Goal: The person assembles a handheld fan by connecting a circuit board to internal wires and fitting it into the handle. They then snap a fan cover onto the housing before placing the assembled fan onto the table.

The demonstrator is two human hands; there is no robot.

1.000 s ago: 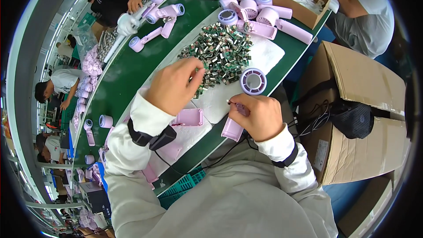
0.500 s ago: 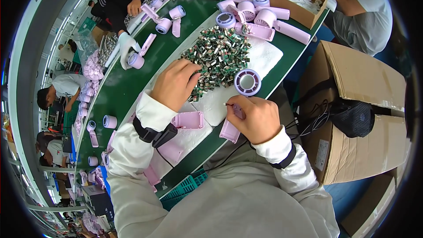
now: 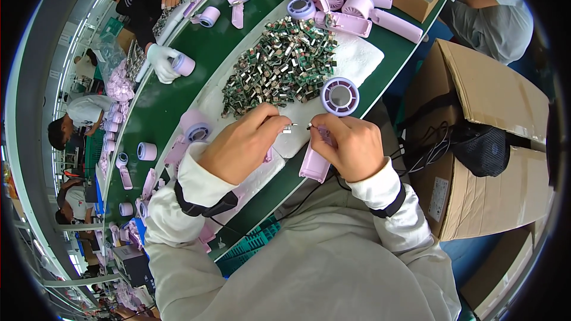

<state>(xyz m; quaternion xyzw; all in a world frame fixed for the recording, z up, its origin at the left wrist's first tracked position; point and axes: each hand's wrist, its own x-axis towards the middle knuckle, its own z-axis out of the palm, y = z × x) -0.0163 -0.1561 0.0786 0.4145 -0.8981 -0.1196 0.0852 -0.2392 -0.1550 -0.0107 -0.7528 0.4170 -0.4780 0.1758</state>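
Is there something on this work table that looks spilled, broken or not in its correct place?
Nothing stands out. The small metal parts lie in a loose heap on the white pad, but none has fallen off the green table. The left hand pinches one small part; the right hand holds a pink handle piece.

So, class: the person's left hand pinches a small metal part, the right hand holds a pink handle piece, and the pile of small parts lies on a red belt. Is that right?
Not quite. The head view shows the belt is green, not red. The left hand does pinch a small metal part, the right hand holds the pink handle piece, and the pile of small parts lies there on a white pad.
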